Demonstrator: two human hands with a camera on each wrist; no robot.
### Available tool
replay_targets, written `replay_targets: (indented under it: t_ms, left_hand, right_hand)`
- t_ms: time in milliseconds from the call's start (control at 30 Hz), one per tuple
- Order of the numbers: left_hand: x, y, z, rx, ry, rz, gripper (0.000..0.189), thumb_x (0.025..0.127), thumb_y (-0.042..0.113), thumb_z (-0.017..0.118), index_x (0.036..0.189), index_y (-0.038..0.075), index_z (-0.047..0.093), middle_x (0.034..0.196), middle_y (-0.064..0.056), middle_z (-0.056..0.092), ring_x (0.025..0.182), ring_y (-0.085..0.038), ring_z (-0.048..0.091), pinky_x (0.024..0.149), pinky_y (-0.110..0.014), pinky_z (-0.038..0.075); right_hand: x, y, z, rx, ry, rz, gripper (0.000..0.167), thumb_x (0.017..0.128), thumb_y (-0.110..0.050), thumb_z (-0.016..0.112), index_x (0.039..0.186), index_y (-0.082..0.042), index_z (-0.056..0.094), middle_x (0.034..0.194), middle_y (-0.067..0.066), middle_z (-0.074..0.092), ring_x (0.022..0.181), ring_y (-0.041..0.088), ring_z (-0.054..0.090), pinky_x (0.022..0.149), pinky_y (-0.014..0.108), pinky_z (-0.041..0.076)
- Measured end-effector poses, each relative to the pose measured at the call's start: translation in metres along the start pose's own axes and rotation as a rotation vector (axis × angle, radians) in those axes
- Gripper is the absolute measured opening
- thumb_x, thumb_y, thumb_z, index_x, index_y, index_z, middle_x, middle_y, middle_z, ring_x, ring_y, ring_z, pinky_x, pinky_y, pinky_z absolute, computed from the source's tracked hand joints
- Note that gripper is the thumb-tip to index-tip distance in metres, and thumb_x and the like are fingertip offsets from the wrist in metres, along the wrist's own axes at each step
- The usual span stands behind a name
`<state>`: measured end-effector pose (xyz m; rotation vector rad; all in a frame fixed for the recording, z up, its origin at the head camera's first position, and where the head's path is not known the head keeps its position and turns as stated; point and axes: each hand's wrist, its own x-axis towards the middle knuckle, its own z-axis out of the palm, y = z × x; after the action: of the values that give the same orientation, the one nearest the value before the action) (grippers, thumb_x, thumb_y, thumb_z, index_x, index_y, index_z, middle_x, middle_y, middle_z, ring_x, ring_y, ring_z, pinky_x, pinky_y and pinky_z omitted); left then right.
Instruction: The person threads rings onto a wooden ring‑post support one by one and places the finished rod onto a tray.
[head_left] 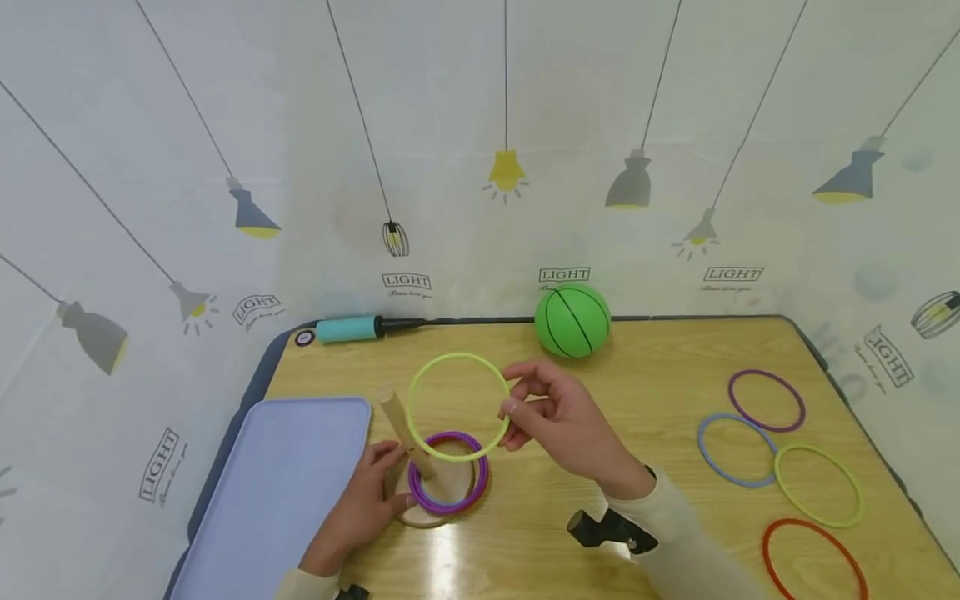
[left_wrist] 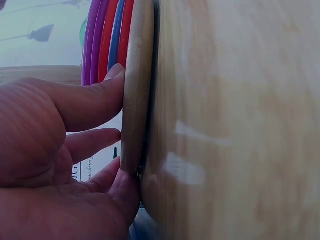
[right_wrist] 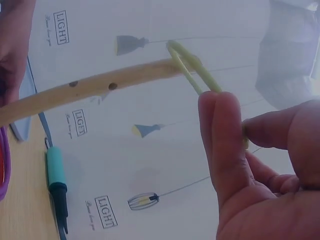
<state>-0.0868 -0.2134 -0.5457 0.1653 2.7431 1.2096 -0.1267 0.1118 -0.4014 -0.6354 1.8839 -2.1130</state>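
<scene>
Head view: right hand (head_left: pixel 561 423) pinched 1 yellow ring (head_left: pixel 460 357) beside the peg (head_left: pixel 398 421). Left wrist: left hand (left_wrist: pixel 45 150) gripped the base (left_wrist: pixel 136 95); slackness could let it tip. Right wrist: the ring, poorly aligned, could snag on the peg.

The yellow ring (head_left: pixel 460 356) at the right hand (head_left: pixel 570 417) looks like smooth plastic, as do the 4 rings (head_left: pixel 776 467) to that hand's right. By the left hand (head_left: pixel 367 492): matt bare-wood post (head_left: pixel 395 417), smooth wooden base (left_wrist: pixel 137 85), sleek stacked rings (left_wrist: pixel 105 40). Left of it, a smooth, plastic-looking tray (head_left: pixel 285 500). Beneath both, a glossy wood-grain tabletop (head_left: pixel 637 375).
</scene>
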Motion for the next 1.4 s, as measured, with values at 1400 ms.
replay_targets:
  t_ms: [1400]
  left_hand:
    - [-0.002,0.002,-0.003,-0.004,-0.008,0.012,0.076,0.082,0.008,0.087,0.151,0.000,0.056,0.154,-0.022,0.045,0.148,-0.050,0.040,0.124,-0.066,0.029]
  right_hand:
    - [0.023,0.097,0.034,-0.030,0.019,0.331,0.028,0.104,-0.004,0.064,0.126,0.011,0.055,0.093,0.016,0.065,0.069,0.018,0.073,0.074,0.050,0.066]
